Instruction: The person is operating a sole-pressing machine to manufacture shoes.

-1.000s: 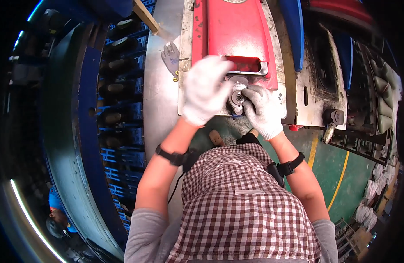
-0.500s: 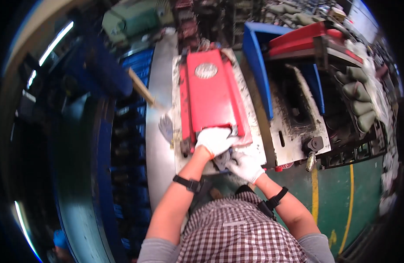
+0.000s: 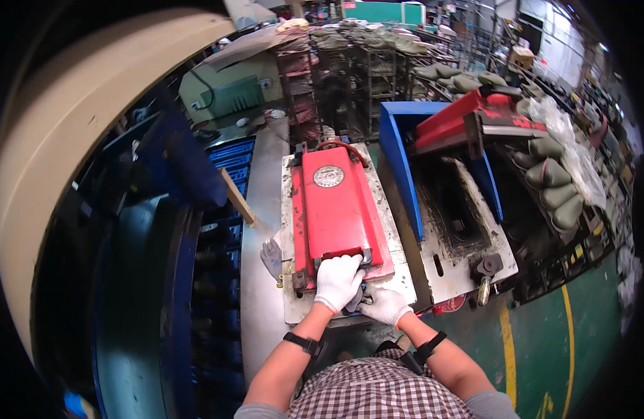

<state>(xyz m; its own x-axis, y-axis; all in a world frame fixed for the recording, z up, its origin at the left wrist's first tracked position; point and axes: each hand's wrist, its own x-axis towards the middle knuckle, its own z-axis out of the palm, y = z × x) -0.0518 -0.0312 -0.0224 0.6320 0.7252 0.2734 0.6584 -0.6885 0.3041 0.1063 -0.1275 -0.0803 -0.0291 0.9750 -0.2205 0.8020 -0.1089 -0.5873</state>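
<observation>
Red mould lid (image 3: 339, 209) is laid flat on the pale metal bench (image 3: 294, 307), closed. Its near edge is gripped by the gloved left hand (image 3: 338, 281). The gloved right hand (image 3: 385, 305) is curled just beside it at the front latch, though what's pinched can't be made out. A spare grey glove (image 3: 272, 257) is left lying alongside.

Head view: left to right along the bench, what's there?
Wooden stick → grey glove → closed red press lid with left hand at its near edge → blue panel → open mould tray → green sacks.
</observation>
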